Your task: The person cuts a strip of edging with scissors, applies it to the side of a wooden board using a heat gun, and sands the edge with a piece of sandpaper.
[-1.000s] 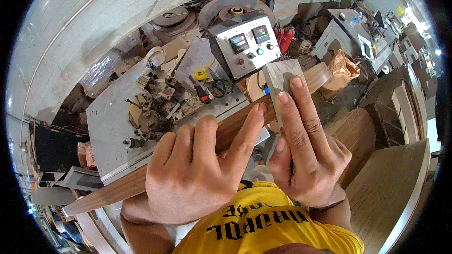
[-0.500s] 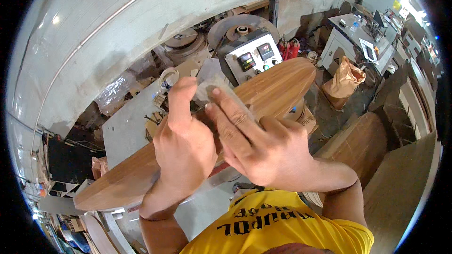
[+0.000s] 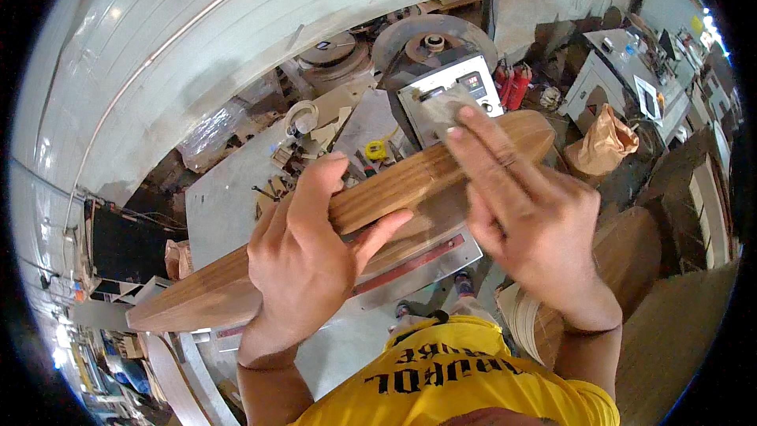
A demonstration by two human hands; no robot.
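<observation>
A long wooden board (image 3: pixel 402 189) with rounded ends and a striped brown edge stretches diagonally across the view, tilted so its edge faces up. My left hand (image 3: pixel 303 256) grips it near the middle, fingers over the far side and thumb along the near face. Toward the board's right end, my right hand (image 3: pixel 540 225) holds a greyish, worn sanding sheet (image 3: pixel 438 116) under two extended fingers, over the upper edge. The sheet's underside, and whether it touches the wood, are hidden.
Beyond the board lies a grey bench (image 3: pixel 217 205) with a yellow tape measure (image 3: pixel 376 150), a tape roll (image 3: pixel 302 117) and small tools. A control box (image 3: pixel 473 79) stands behind the sheet. Right are red cylinders (image 3: pixel 516 87), a paper bag (image 3: pixel 603 146) and stacked curved boards (image 3: pixel 524 319).
My right hand has moved away from my left, up and right along the board, with the sheet. My left hand now clasps the board's edge, thumb spread; the board's edge has turned into view.
</observation>
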